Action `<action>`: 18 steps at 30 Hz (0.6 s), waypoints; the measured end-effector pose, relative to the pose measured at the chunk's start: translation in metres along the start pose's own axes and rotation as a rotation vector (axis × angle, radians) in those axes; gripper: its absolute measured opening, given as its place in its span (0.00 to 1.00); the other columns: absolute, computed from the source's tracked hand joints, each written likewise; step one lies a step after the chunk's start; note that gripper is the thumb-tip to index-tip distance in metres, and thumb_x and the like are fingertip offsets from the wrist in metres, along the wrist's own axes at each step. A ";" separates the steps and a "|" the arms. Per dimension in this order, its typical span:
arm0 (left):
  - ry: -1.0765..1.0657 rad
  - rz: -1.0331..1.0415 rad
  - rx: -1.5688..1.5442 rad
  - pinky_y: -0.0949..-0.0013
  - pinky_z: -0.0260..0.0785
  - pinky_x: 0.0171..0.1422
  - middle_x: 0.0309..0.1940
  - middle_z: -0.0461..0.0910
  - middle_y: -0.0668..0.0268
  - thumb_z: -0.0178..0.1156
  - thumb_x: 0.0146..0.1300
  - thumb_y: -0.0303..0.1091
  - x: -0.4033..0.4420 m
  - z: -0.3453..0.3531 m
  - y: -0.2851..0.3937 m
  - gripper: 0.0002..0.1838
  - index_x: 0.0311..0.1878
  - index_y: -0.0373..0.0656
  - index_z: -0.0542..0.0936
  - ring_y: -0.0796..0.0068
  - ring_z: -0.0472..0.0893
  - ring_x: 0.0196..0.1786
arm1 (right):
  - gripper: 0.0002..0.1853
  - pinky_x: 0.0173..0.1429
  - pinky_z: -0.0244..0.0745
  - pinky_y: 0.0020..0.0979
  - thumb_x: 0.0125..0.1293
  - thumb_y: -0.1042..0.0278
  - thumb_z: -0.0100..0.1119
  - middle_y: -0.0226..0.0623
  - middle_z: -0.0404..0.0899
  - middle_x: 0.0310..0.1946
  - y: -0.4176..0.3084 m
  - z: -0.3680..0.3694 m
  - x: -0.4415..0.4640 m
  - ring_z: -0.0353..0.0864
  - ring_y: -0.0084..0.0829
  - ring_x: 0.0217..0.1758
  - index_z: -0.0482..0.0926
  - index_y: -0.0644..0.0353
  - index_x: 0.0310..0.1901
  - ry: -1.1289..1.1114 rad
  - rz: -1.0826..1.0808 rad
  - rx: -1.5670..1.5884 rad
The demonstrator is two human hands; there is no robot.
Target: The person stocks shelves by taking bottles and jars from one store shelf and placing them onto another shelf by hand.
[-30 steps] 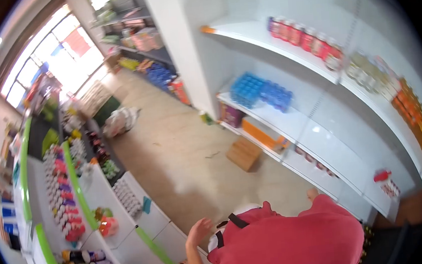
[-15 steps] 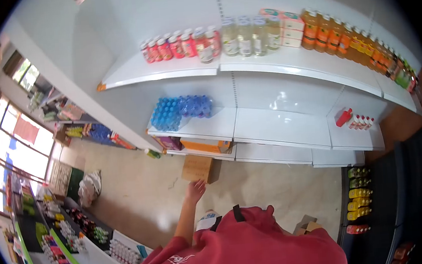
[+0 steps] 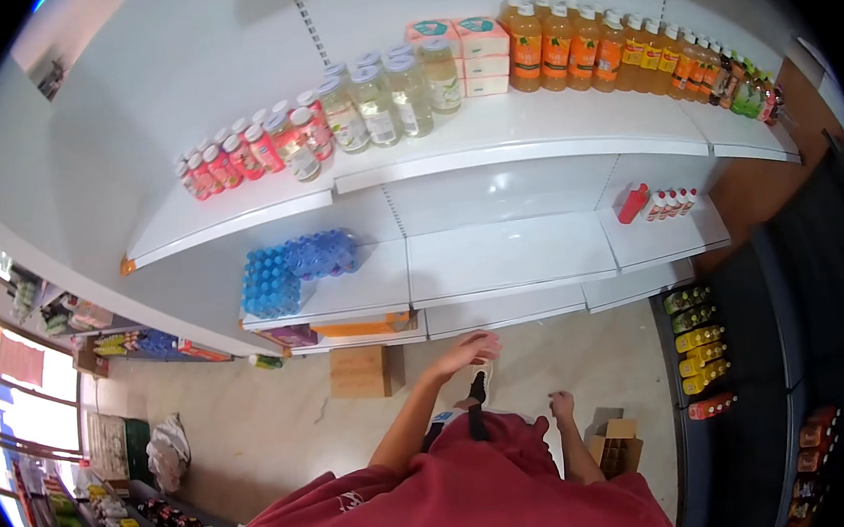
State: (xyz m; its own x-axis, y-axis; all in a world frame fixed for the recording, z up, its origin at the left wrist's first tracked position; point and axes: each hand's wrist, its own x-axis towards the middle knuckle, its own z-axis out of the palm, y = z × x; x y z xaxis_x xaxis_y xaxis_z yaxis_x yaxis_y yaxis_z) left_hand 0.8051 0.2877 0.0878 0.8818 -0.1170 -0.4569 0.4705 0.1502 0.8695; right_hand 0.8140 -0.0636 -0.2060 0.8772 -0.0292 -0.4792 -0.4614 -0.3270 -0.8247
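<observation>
My left hand [image 3: 468, 353] reaches forward over the floor, in front of the lowest shelf. Its fingers are stretched out, slightly blurred, and nothing shows in them. A closed brown carton [image 3: 358, 372] stands on the floor to its left, apart from it. My right hand [image 3: 561, 407] hangs low on my other side, small in view, fingers loosely apart and nothing visible in it. Near it on the floor is an open cardboard box [image 3: 619, 450] with dividers inside.
White shelving [image 3: 522, 144] spans the front, holding clear-liquid jars [image 3: 375, 105], pink bottles [image 3: 223, 166], orange drink bottles [image 3: 555, 48] and tissue packs [image 3: 480, 48]. Blue bottle packs [image 3: 271, 282] sit lower left. A dark shelf [image 3: 725, 337] with drinks stands right; more stocked shelves are left.
My view has turned to the right and closer to the shelves. My left hand has moved away from the closed carton, rightward. My right hand has come into view, along with the open box.
</observation>
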 end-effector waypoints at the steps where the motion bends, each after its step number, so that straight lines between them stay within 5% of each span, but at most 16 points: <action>1: 0.021 0.017 0.066 0.69 0.73 0.58 0.51 0.84 0.65 0.57 0.74 0.44 0.007 -0.009 0.009 0.19 0.59 0.41 0.79 0.75 0.82 0.52 | 0.12 0.22 0.66 0.32 0.63 0.65 0.57 0.35 0.75 0.17 -0.032 0.006 0.008 0.72 0.26 0.18 0.84 0.66 0.35 0.016 -0.076 0.059; 2: 0.045 0.038 0.129 0.69 0.74 0.57 0.49 0.84 0.65 0.57 0.75 0.44 0.015 -0.017 0.018 0.18 0.58 0.40 0.80 0.75 0.81 0.51 | 0.12 0.25 0.65 0.30 0.64 0.64 0.58 0.33 0.75 0.18 -0.075 0.009 0.013 0.72 0.25 0.20 0.83 0.65 0.34 0.031 -0.157 0.115; 4: 0.120 0.431 0.080 0.70 0.73 0.58 0.46 0.84 0.63 0.56 0.75 0.36 0.043 -0.038 0.041 0.16 0.56 0.35 0.80 0.73 0.81 0.50 | 0.12 0.29 0.64 0.26 0.68 0.63 0.59 0.29 0.74 0.20 -0.173 0.013 0.021 0.71 0.20 0.24 0.81 0.64 0.35 0.001 -0.418 0.078; 11: 0.319 0.867 0.123 0.66 0.67 0.70 0.62 0.79 0.62 0.52 0.75 0.28 0.043 -0.030 0.256 0.18 0.65 0.39 0.75 0.69 0.76 0.66 | 0.07 0.33 0.63 0.21 0.73 0.72 0.58 0.23 0.73 0.24 -0.531 0.043 -0.010 0.66 0.14 0.28 0.79 0.66 0.36 -0.009 -0.991 0.190; 14: 0.541 1.074 0.425 0.54 0.58 0.77 0.77 0.59 0.48 0.52 0.76 0.33 0.073 -0.029 0.302 0.28 0.75 0.35 0.60 0.53 0.62 0.78 | 0.06 0.34 0.64 0.20 0.73 0.74 0.57 0.25 0.75 0.26 -0.621 0.063 0.006 0.68 0.14 0.30 0.80 0.66 0.37 0.083 -1.233 0.209; 18: 0.763 1.187 0.608 0.47 0.42 0.83 0.80 0.42 0.37 0.50 0.77 0.40 0.131 -0.038 0.331 0.37 0.78 0.29 0.48 0.38 0.47 0.82 | 0.06 0.35 0.67 0.22 0.72 0.72 0.57 0.30 0.77 0.29 -0.699 0.112 0.043 0.70 0.16 0.31 0.79 0.65 0.40 -0.038 -1.161 0.372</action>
State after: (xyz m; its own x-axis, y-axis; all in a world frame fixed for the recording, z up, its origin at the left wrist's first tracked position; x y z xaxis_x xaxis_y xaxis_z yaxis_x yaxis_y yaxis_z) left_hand 1.0775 0.3592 0.3091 0.6225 0.3203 0.7141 -0.4109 -0.6428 0.6465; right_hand 1.1591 0.2700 0.3162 0.7918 0.1306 0.5967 0.5791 0.1502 -0.8013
